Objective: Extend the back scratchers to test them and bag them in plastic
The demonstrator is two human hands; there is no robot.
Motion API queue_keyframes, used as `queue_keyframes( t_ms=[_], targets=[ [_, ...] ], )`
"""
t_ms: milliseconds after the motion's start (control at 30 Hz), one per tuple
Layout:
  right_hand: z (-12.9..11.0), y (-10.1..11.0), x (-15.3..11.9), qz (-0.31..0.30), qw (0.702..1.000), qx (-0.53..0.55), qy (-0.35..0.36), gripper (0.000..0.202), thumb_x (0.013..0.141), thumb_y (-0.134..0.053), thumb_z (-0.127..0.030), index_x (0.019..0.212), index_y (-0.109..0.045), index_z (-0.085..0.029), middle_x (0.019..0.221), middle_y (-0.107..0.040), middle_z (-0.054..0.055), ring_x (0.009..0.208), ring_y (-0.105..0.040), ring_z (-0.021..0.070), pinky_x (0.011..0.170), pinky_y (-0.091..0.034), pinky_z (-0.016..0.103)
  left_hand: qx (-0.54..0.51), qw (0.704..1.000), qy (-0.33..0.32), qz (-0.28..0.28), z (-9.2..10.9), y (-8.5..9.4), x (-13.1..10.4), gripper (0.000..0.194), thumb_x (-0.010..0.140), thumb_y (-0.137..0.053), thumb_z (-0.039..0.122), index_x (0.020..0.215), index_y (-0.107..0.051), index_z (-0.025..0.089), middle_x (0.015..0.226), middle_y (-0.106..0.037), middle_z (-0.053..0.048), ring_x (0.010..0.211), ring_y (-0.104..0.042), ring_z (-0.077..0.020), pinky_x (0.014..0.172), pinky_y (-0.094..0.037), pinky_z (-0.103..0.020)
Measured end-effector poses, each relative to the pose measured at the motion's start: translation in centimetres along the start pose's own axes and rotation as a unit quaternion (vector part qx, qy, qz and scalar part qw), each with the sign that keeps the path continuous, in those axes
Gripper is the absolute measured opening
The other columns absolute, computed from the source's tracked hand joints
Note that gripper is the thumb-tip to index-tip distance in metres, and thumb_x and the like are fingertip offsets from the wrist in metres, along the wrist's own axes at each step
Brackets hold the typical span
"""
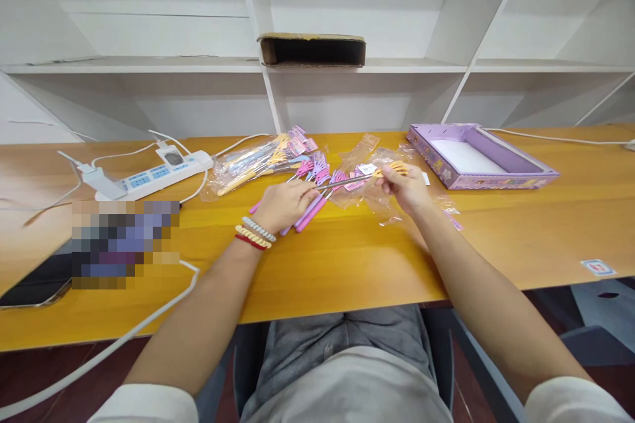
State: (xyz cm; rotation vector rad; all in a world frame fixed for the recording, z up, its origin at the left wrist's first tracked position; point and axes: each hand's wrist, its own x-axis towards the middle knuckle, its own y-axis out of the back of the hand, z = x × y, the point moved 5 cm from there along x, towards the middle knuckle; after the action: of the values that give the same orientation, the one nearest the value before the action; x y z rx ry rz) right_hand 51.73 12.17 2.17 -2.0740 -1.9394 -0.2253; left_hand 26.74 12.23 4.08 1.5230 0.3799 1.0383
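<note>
Left hand (288, 203) and right hand (405, 188) grip a yellow-headed back scratcher (351, 181) at either end, seemingly to steady it, at twelve o'clock over the tabletop (347, 271). Pink-and-purple scratchers (312, 213) lie just beside the left hand; clear bags (248, 178) at eleven hold others; a purple box (496, 181) at two is white inside.

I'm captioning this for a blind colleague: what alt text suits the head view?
A person's left hand and right hand hold a thin rod with a yellow end above a wooden table. Pink-handled rods and clear plastic packaging lie nearby, with an open purple box to the right and a white power strip to the left.
</note>
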Motion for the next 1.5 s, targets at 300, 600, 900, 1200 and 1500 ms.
queue_keyframes(
  t_ms=[300,600,900,1200,1500],
  targets=[
    [-0.4,4.0,1.3,0.128,0.985,0.111,0.005,0.033,0.058,-0.081,-0.036,0.063,-0.054,-0.016,0.05,-0.052,-0.004,0.04,-0.041,0.0041,0.036,-0.026,0.016,0.054,0.998,0.009,0.04,-4.4,1.4,0.0,0.033,0.092,-0.035,0.033,0.098,-0.065,0.021,0.098,-0.068,-0.005,0.091,-0.06,-0.021,0.077,-0.041,-0.034],
    [-1.4,10.7,1.7,0.292,0.937,0.19,0.039,0.039,0.077,-0.069,-0.032,0.062,-0.036,-0.018,0.048,-0.035,-0.01,0.036,-0.029,0.0017,0.032,-0.02,0.014,0.127,0.978,0.115,0.122,-10.7,3.6,-1.8,0.029,0.089,-0.04,0.033,0.096,-0.066,0.026,0.1,-0.066,-0.006,0.104,-0.051,-0.027,0.093,-0.029,-0.045],
    [-0.9,15.7,-0.1,0.408,0.867,0.285,0.032,0.034,0.094,-0.041,-0.02,0.06,-0.038,-0.019,0.044,-0.026,-0.008,0.036,-0.02,0.0031,0.033,-0.02,0.017,0.094,0.972,0.162,0.142,-13.5,4.1,-3.1,0.03,0.088,-0.039,0.032,0.098,-0.066,0.023,0.1,-0.062,-0.009,0.101,-0.049,-0.0276,0.092,-0.029,-0.044],
    [1.0,15.7,0.5,0.395,0.875,0.28,0.013,0.031,0.093,-0.041,-0.027,0.063,-0.035,-0.02,0.047,-0.03,-0.008,0.035,-0.021,0.0046,0.031,-0.019,0.018,0.081,0.965,0.184,0.171,-13.1,3.7,-3.3,0.026,0.088,-0.042,0.028,0.099,-0.065,0.025,0.102,-0.062,-0.009,0.106,-0.048,-0.0284,0.097,-0.022,-0.05],
    [2.3,15.6,0.9,0.415,0.877,0.24,-0.031,0.036,0.095,-0.034,-0.039,0.065,-0.038,-0.02,0.047,-0.035,-0.007,0.032,-0.029,0.0038,0.031,-0.021,0.016,0.107,0.976,0.153,0.109,-13.6,3.3,-3.1,0.031,0.089,-0.038,0.036,0.101,-0.064,0.025,0.104,-0.065,-0.009,0.103,-0.052,-0.0273,0.09,-0.03,-0.044]
  ],
)
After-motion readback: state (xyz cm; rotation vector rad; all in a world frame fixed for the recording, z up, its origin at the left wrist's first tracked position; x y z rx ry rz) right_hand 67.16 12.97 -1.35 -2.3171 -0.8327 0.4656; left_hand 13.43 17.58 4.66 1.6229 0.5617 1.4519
